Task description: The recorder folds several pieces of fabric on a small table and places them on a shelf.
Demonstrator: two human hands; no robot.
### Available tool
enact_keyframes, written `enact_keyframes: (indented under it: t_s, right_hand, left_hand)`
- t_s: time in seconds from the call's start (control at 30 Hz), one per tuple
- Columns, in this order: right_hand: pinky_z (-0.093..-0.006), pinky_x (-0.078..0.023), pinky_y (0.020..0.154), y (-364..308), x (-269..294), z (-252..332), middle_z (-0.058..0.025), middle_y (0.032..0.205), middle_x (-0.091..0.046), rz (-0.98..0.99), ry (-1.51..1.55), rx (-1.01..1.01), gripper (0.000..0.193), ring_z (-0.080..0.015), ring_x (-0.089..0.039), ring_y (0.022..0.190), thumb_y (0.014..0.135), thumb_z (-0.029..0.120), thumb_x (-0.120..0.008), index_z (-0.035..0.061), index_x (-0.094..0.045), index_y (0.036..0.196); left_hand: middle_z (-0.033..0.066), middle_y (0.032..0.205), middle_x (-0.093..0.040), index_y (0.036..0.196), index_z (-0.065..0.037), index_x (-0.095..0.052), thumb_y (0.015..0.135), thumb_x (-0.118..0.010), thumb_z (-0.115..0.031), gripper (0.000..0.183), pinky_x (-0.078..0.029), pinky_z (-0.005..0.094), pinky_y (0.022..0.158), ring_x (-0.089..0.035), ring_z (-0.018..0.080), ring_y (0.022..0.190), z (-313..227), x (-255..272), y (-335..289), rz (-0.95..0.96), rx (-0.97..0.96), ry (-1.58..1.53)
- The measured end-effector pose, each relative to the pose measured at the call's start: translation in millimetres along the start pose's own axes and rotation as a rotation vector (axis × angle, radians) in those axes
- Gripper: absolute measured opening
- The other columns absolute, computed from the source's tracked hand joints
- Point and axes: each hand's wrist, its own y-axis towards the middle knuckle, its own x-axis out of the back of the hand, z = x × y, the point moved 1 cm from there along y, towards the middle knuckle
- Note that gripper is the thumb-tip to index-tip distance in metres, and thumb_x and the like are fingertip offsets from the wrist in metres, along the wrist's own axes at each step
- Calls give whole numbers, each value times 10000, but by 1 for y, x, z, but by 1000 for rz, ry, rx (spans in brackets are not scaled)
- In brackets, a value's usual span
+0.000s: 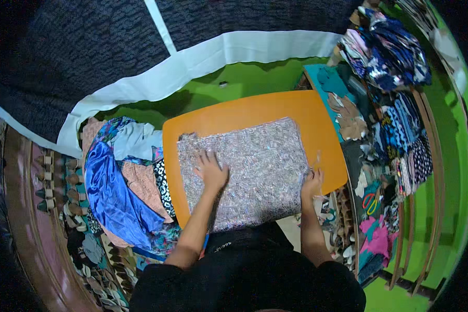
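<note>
A folded piece of speckled grey, textured fabric (255, 161) lies spread over an orange tabletop (213, 118). Its near edge reaches the front of my body. My left hand (212, 171) rests flat on the fabric's left part with fingers spread, holding nothing. At the fabric's right edge, my right hand (312, 183) has its fingers bent around the border, closed on it. Pale loose threads stick out beside that hand. A small dark, rumpled bit (188, 137) shows at the fabric's far left corner.
Blue satin cloth (112, 187) and other fabrics are heaped against the table's left side. To the right, a shelf holds fabric scraps, scissors (369, 204) with red and yellow handles, and a patterned cloth pile (387, 49). Shoes or shoe forms (47, 177) line the left.
</note>
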Motion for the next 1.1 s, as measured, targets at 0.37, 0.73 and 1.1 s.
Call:
enact_keyframes:
  t_s: [0.37, 0.73, 1.1]
  right_hand:
    - [-328, -420, 625, 23, -24, -72, -106, 821, -558, 151, 801, -654, 132, -238, -521, 664, 810, 117, -441, 26, -512, 874]
    - [-308, -399, 777, 14, 50, 76, -158, 982, -502, 888, 846, 365, 281, -244, -524, 876, 766, 156, -545, 0, -493, 993]
    - [-440, -341, 797, 1, 70, -51, -165, 1059, -453, 242, 147, 169, 561, -328, -429, 927, 677, 251, -620, 73, -372, 1147]
  left_hand:
    - [129, 1352, -164, 1246, -233, -336, 721, -496, -445, 589, -50, 601, 928, -130, 355, 1231, -51, -73, -112, 189, -301, 70]
    - [89, 1340, -214, 1196, -242, -394, 710, -539, -420, 537, -85, 609, 918, -159, 324, 1233, -59, -59, -118, 60, -141, 42]
    - [198, 1132, -412, 1133, -31, -401, 629, -640, -370, 653, -292, 453, 875, -359, 328, 1067, 34, -31, -233, -780, 976, -124]
